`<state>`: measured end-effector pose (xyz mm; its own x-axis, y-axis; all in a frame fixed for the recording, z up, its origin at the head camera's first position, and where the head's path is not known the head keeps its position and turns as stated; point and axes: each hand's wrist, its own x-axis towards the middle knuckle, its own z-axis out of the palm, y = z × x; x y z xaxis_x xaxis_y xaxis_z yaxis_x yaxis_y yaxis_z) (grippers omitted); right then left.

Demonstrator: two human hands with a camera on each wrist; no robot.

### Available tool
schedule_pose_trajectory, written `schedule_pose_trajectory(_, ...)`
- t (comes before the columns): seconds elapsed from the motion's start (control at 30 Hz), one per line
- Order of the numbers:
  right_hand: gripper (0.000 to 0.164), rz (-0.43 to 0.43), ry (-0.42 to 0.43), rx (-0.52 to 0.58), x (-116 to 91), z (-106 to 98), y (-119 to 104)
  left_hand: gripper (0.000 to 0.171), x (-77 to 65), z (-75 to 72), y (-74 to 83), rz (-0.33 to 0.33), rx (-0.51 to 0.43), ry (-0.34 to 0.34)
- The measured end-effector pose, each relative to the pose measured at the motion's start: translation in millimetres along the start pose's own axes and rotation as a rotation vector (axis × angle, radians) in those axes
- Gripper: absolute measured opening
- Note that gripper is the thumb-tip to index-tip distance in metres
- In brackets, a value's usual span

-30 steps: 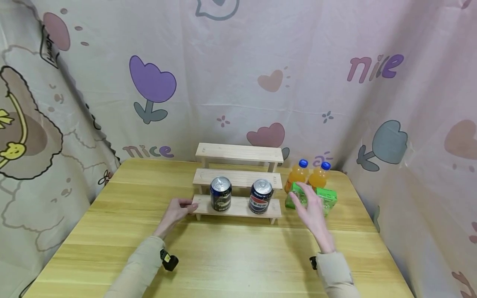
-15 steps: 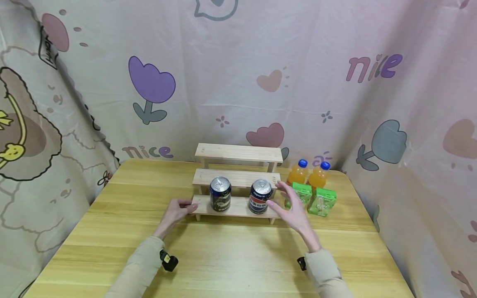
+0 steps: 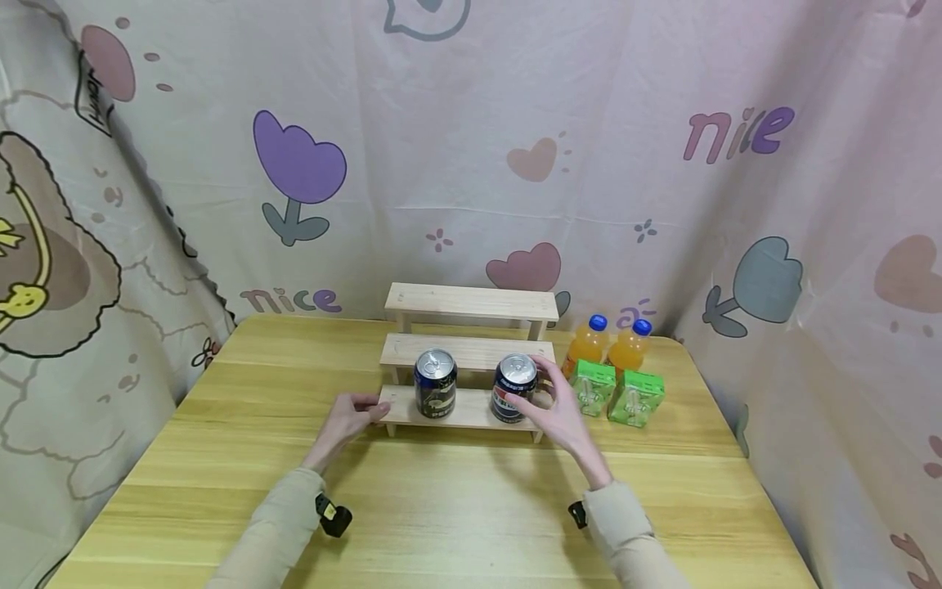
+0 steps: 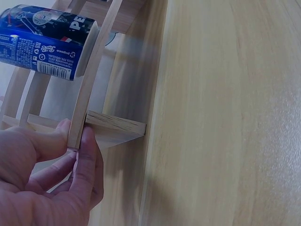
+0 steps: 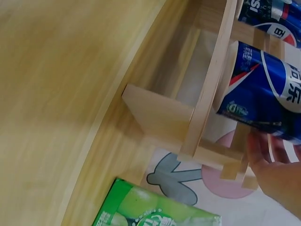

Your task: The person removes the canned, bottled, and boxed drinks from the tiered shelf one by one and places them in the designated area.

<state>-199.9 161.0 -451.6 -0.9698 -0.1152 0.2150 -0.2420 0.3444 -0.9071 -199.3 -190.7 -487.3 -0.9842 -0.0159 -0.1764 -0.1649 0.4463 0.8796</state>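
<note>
My left hand [image 3: 349, 421] pinches the left end of the lowest step of a three-step wooden rack [image 3: 467, 408], thumb on top and fingers beneath, as the left wrist view shows. On that step stand two dark blue soda cans, both upright. My right hand [image 3: 557, 411] holds the right-hand Pepsi can [image 3: 515, 375], its thumb across the front and its fingers at the right side. In the right wrist view, fingertips [image 5: 256, 148] lie against this can's side. The left-hand Pepsi can [image 3: 436, 383] stands apart from both hands.
Right of the rack, two green juice boxes, the nearer one [image 3: 637, 399] and its neighbour [image 3: 593, 386], stand before two orange juice bottles [image 3: 628, 350] with blue caps. A printed curtain [image 3: 441, 164] hangs behind the wooden table [image 3: 441, 507].
My right hand has moved left from over the green juice boxes to the right-hand can and closed around it. The left hand stays on the rack; both cans remain in place.
</note>
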Motion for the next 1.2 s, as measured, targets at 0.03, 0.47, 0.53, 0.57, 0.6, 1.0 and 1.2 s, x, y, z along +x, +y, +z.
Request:
schedule_pose_trajectory(0.03, 0.074, 0.004, 0.004, 0.001, 0.5, 1.8, -0.8, 0.042, 0.1, -0.1, -0.3, 0.003, 0.001, 0.001)
schedule_pose_trajectory(0.47, 0.073, -0.076, 0.123, -0.013, 4.1, 15.8, -4.1, 0.043, -1.7, -0.8, -1.6, -0.009, 0.000, 0.002)
schedule_pose_trajectory(0.53, 0.073, -0.082, 0.134, -0.004, 4.2, 15.7, -3.2, 0.042, -1.7, -1.0, -1.9, -0.007, 0.003, 0.000)
schedule_pose_trajectory(0.57, 0.073, -0.083, 0.138, -0.002, 3.9, 15.3, -2.7, 0.042, -1.5, -1.1, -2.0, -0.005, 0.001, 0.000)
schedule_pose_trajectory(0.6, 0.073, -0.088, 0.145, 0.003, 3.5, 14.5, -2.1, 0.042, -1.1, -1.2, -2.4, -0.001, 0.002, 0.000)
schedule_pose_trajectory(1.0, 0.074, -0.089, 0.228, 0.006, -10.2, -9.6, -3.6, 0.042, -0.6, -1.3, -0.5, -0.001, 0.017, -0.004)
schedule_pose_trajectory(1.2, 0.075, -0.096, 0.329, 0.066, -18.4, -25.0, -0.2, 0.041, 0.8, -1.0, -0.6, 0.003, 0.016, -0.008)
